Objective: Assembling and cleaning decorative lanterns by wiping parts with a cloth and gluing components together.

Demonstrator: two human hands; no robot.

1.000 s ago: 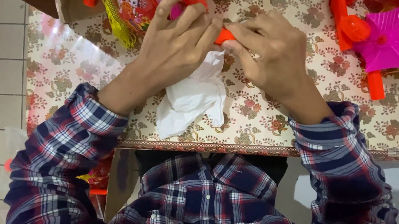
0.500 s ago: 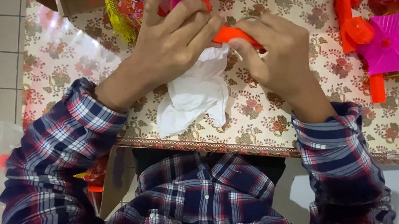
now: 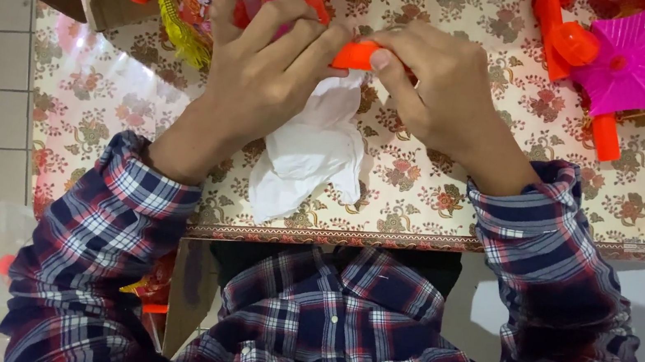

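Orange plastic piece [image 3: 354, 54], seemingly pinched between both hands.

You hold a smooth, glossy orange plastic piece [image 3: 354, 54] over thin, crinkled white film [image 3: 311, 150]. The table cover [image 3: 420, 194] is glossy floral sheet; your shirt sleeves [image 3: 111, 211] are matt woven cloth.
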